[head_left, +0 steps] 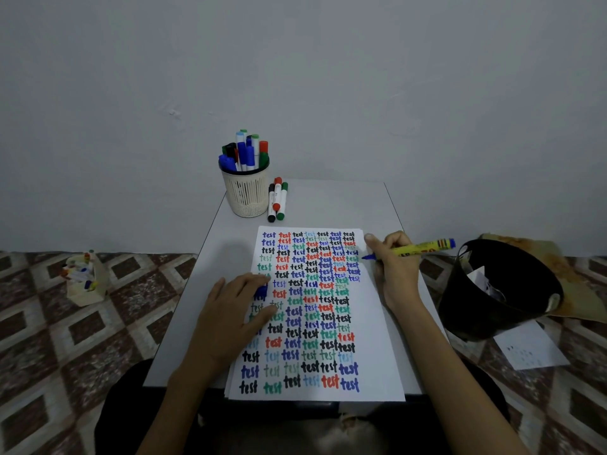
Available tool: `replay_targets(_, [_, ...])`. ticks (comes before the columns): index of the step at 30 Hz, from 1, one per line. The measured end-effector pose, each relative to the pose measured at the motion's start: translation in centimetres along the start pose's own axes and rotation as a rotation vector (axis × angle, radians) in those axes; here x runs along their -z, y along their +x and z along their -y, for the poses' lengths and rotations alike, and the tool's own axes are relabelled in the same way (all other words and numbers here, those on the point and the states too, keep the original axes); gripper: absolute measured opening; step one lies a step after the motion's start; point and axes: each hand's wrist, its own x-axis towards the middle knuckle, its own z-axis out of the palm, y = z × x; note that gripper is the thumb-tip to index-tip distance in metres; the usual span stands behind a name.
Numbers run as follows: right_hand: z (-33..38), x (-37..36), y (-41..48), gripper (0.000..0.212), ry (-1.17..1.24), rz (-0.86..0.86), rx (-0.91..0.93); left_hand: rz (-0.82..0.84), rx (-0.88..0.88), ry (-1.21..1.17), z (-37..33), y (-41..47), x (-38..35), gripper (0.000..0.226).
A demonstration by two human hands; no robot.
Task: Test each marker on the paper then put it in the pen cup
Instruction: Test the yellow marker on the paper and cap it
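Left hand point(236, 310) flat on white test-covered paper point(377, 356), blue cap point(261, 290) under it; right hand point(394, 267) grips yellow-barrelled blue marker point(417, 249) mid-right. Prob. testing step; nxt: recap, into cream slotted pen cup point(246, 192).

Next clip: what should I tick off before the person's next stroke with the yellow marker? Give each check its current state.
1. Yellow-barrelled blue-tipped marker gripped by right hand: ok.
2. Marker uncapped, tip exposed: ok.
3. Tip touching the white paper: cannot tell.
4. Left hand resting on paper, steadying it: ok.
5. Blue cap kept under left hand's fingers: ok.
6. Free room in cream slotted pen cup: cannot tell.
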Motion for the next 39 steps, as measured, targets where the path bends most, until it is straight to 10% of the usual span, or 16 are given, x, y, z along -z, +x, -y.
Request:
replay_targets(12, [1.1,-1.2,-1.5,0.017,0.322,0.417,-0.237,-0.154,0.013,-0.002,0.1,0.0,0.4,0.04])
replay_targets(18, [1.0,-2.1,-2.9,0.014,0.116,0.646,-0.276,-0.233,-0.024,-0.123,0.0,0.0,0.9,0.035])
replay_targets(39, [1.2,-3.2,-4.3,0.016,0.059,0.81,-0.382,-0.162,-0.119,-0.298,-1.4,-0.7,1.8,0.031])
